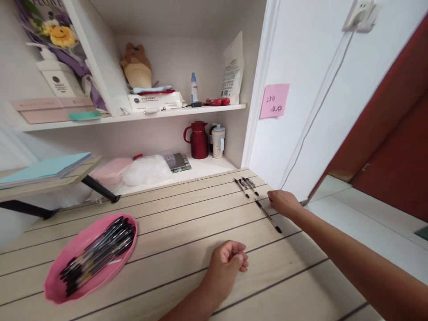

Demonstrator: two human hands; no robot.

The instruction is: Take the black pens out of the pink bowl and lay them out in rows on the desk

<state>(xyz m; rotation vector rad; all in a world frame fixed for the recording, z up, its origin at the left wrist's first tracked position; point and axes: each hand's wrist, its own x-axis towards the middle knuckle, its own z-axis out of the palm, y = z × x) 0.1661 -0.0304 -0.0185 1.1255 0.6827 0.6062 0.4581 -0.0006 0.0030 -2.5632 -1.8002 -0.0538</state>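
My left hand (229, 263) is over the middle of the table, its fingers loosely curled with a gap at the thumb and nothing seen in them. Near the table's right edge, my right hand (286, 203) has its fingers bent inward and closed; whatever they may hold is hidden. Just left of it lies a black-ended pen (268, 216) with a see-through barrel. Farther back are more pens (241, 188), side by side, with small clear pieces beside them. A pink oval tray (56, 285) at the left holds many black and clear pens (100, 249) in a pile.
Behind the table stands a white shelf unit (187, 111) with a red jug (199, 140), a pale cup (218, 141) and a plastic bag (147, 170). A small raised stand (90, 167) is at the back left. A cable (302, 138) runs down the right wall.
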